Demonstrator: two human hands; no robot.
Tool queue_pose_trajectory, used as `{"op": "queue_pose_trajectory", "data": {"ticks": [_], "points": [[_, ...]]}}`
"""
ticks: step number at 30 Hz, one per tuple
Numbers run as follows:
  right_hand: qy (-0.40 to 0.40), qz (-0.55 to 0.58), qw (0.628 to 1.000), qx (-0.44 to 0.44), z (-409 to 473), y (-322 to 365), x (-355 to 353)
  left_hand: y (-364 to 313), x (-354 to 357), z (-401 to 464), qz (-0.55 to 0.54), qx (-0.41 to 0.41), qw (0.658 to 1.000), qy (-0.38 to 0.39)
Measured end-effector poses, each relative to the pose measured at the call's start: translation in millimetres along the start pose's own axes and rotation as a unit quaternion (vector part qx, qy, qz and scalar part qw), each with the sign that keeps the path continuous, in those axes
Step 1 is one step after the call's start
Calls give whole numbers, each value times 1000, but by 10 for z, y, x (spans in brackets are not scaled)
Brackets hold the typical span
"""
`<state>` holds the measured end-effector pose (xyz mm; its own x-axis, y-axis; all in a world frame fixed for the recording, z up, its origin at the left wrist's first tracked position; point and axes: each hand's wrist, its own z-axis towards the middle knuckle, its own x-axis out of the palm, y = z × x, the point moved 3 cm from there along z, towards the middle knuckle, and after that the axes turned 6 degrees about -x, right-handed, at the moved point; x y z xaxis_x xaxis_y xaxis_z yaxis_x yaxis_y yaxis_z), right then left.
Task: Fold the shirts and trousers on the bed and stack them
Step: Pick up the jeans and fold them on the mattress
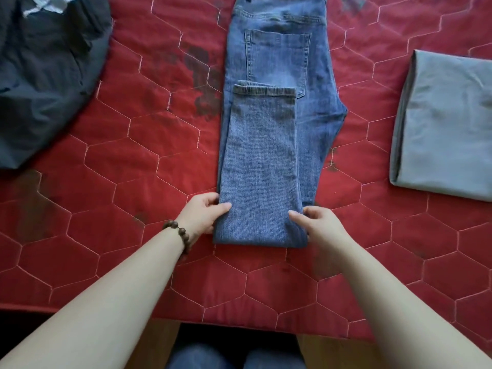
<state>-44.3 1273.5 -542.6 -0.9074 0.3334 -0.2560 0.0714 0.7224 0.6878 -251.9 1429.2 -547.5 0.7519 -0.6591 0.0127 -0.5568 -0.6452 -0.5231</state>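
Head view: looks down on a bed covered by a red quilted bedspread [127,166] stitched in pale hexagons, with dark blotches in the fabric.
Task item: blue denim jeans [277,75] lie lengthwise at the middle of the bed, back pocket up, legs folded back over the seat so the hems sit just below the pocket.
Left hand [205,214]: thumb on top and fingers curled under the near left corner of the folded jeans, gripping it; brown wooden bead bracelet [181,237] on the wrist.
Right hand [319,225]: fingers pinch the near right corner of the fold.
Surroundings: crumpled dark navy garment [45,75] at far left; folded grey smooth cloth [447,123] at right, both apart from the jeans.
Obstructions: nothing lies across the jeans.
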Motion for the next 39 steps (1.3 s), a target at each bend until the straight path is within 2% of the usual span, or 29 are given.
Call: {"op": "queue_pose_trajectory", "data": {"ticks": [3, 9, 13, 15, 17, 18, 21, 23, 25, 29, 31, 33, 35, 37, 39], "points": [[-30, 33, 999, -25, 178, 115, 21, -145, 84, 75, -53, 44, 998, -7], [-82, 0, 993, -88, 305, 150, 20, -249, 148, 185, -103, 98, 990, -15], [-84, -18, 992, -92, 269, 140, 34, -219, 156, 228, -49, 91, 993, -54], [-95, -8, 989, -116, 289, 224, -7, -314, 144, 241, -56, 120, 991, -38], [-106, 46, 987, -113, 327, 301, -45, -425, 114, 265, -119, 133, 984, -16], [-106, 67, 987, -99, 362, 326, -55, -469, 100, 288, -148, 121, 981, -13], [-83, 70, 994, -29, 476, 356, -66, -530, 74, 381, -193, 13, 981, -19], [-57, 133, 989, 29, 561, 440, -58, -638, 81, 444, -214, -12, 977, -7], [-47, 147, 988, 21, 654, 558, -64, -781, 113, 494, -211, 22, 977, -12], [-69, 188, 974, -108, 797, 828, -106, -1034, 126, 565, -190, 148, 970, -18], [-71, 187, 972, -121, 865, 857, -110, -1056, 71, 616, -179, 148, 972, -27], [-67, 142, 984, -79, 891, 772, -84, -997, 23, 640, -94, 105, 989, -54], [-66, 118, 988, -75, 851, 723, -73, -962, 19, 621, -29, 99, 993, -57], [-46, 156, 981, -107, 807, 770, -100, -1022, 24, 575, -61, 139, 988, -30], [-10, 242, 961, -130, 799, 877, -169, -1121, 13, 529, -130, 179, 975, 20]]}}
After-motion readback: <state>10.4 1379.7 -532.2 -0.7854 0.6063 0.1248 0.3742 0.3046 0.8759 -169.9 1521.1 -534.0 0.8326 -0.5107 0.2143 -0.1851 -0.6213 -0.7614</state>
